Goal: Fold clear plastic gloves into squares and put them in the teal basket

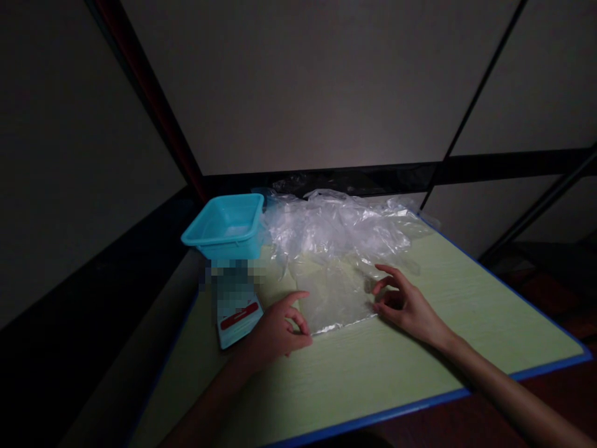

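Observation:
A clear plastic bag (336, 302) lies flattened on the table, its shiny near edge running between my two hands. At its near left corner is my left hand (280, 326), thumb and curled fingers closed on the film while the index finger reaches out over it. My right hand (408, 308) pinches the near right corner between thumb and a bent finger, with the other fingers raised and curved. Behind this bag spreads a crumpled heap of clear plastic bags (336, 224), and its border with the flat bag is hard to make out.
A turquoise plastic basket (222, 239) stands at the back left. In front of it, close to my left hand, lies a flat light-coloured object with a red strip (239, 315), partly blurred out. The pale green table (373, 379) has a blue edge; cabinet panels (321, 87) rise behind it.

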`<state>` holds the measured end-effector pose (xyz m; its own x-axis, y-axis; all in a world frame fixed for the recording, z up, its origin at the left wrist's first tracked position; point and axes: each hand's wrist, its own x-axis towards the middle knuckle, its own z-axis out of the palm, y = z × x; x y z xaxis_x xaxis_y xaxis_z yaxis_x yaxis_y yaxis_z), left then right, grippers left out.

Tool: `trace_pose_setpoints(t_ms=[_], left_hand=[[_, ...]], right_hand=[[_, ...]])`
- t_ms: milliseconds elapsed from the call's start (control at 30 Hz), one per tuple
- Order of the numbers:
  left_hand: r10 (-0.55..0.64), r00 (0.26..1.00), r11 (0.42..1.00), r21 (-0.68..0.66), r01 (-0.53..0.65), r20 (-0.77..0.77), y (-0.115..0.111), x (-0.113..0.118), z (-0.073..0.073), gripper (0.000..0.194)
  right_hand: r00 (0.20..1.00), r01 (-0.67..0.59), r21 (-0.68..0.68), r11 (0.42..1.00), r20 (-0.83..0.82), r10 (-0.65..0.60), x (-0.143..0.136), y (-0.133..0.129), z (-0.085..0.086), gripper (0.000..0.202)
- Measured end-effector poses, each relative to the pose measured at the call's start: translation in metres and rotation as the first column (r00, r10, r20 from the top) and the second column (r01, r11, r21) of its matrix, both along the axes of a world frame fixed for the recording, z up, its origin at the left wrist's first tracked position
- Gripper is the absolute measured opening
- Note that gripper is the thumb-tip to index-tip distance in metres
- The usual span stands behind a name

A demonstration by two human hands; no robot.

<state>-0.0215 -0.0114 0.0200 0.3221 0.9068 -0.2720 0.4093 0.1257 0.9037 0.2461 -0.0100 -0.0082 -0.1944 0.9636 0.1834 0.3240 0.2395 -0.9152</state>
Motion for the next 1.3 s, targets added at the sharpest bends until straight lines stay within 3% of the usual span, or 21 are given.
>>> trace_pose_setpoints(t_ms=[367,667,1000,1133,1200,1300], left_hand=[[0.036,0.999,0.999,0.012,-0.036,0.019,0.000,0.000,-0.007,0.066],[0.035,0.998,0.999,0.019,-0.036,0.045,0.000,-0.002,-0.010,0.085],[-0.001,1.000,1.000,0.006,0.001,-0.009,-0.001,-0.001,-0.007,0.091],[-0.026,0.999,1.000,-0.002,0.026,-0.024,-0.003,-0.002,-0.004,0.093],[-0.024,0.996,0.998,0.053,0.029,-0.089,-0.007,-0.003,-0.002,0.090],[0.089,0.942,0.941,0.339,0.028,-0.324,-0.019,-0.002,-0.001,0.074]], right_hand=[[0.999,-0.043,0.019,0.999,-0.021,0.044,0.001,-0.001,0.000,0.062],[0.995,-0.093,0.034,0.995,0.024,0.092,0.001,-0.002,0.003,0.067],[0.975,-0.156,0.112,0.981,0.177,0.135,0.001,-0.006,0.005,0.066],[0.948,-0.171,0.196,0.966,0.301,0.106,0.005,-0.006,0.009,0.052],[0.919,-0.177,0.294,0.939,0.391,0.051,0.005,-0.009,0.014,0.038],[0.856,-0.236,0.384,0.893,0.517,0.004,-0.001,-0.020,0.022,0.030]])
